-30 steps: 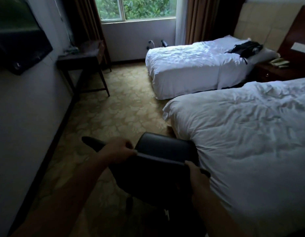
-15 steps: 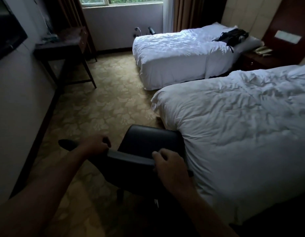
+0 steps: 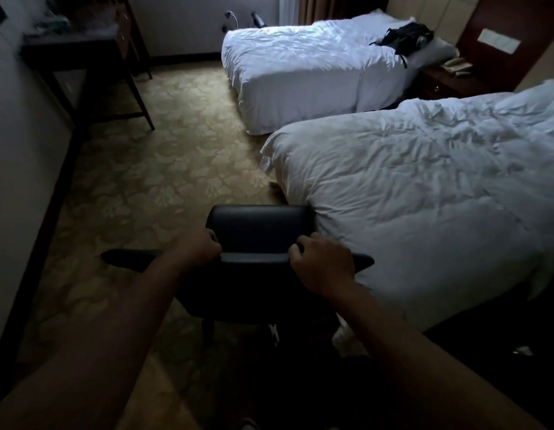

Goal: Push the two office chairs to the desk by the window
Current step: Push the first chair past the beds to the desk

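A black office chair (image 3: 260, 226) stands on the patterned carpet right in front of me, its seat facing away and its armrests sticking out to both sides. My left hand (image 3: 199, 248) grips the left end of the backrest's top edge. My right hand (image 3: 323, 263) grips the right end of the same edge. The dark wooden desk (image 3: 80, 48) stands far off at the upper left, against the left wall. A small dark part that may be another chair's arm (image 3: 258, 19) shows behind the far bed.
The near bed (image 3: 424, 187) with a white duvet lies close on the chair's right. A second bed (image 3: 309, 60) with a black bag (image 3: 406, 34) is farther back. A nightstand (image 3: 446, 79) sits between them. The left wall (image 3: 18, 144) borders the carpet aisle (image 3: 164, 156).
The view has dropped and the window has left the frame. The chair has rolled forward along the near bed. My right hand has shifted to the backrest's right end.
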